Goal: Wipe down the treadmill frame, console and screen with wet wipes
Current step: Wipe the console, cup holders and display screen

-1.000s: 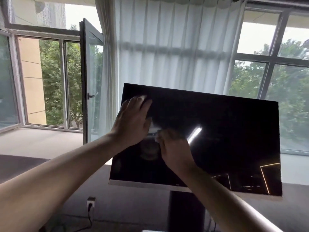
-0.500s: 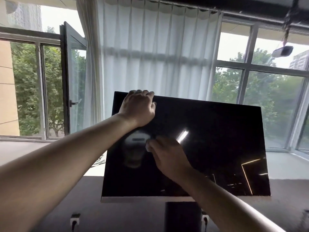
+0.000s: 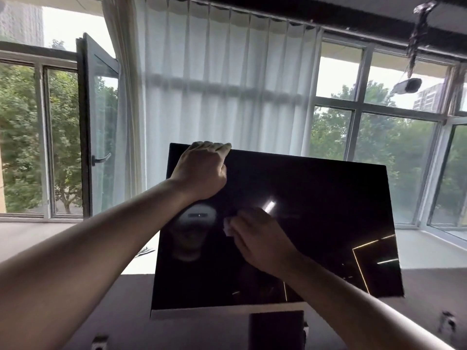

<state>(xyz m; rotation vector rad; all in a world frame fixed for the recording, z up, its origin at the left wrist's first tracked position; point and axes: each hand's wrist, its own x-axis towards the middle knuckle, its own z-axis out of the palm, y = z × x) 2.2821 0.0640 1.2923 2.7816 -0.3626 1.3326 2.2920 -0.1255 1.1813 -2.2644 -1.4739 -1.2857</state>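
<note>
screen (image 3: 316, 223): large flat rectangle, glossy black glass, thin pale strip along the bottom edge. the glass reflects a bright streak near its middle, angular light lines at lower right and a pale blurred shape at left. position: centre of view, atop a dark post (image 3: 275, 329), in front of a white curtain (image 3: 214, 84) and windows (image 3: 379, 147). orientation: face turned toward the wearer; long axis runs left to right, slightly skewed in view, with the top edge dropping toward the right. left hand (image 3: 202, 170): at the top edge near the upper left corner, fingers curled over the rim and gripping it, the heel of the hand over the glass. right hand (image 3: 260, 238): on the glass left of centre, below the left hand and apart from it, fingers bent over a wet wipe (image 3: 227, 225) and pressing it to the surface. only a small white corner of the wipe shows past the fingertips.
</note>
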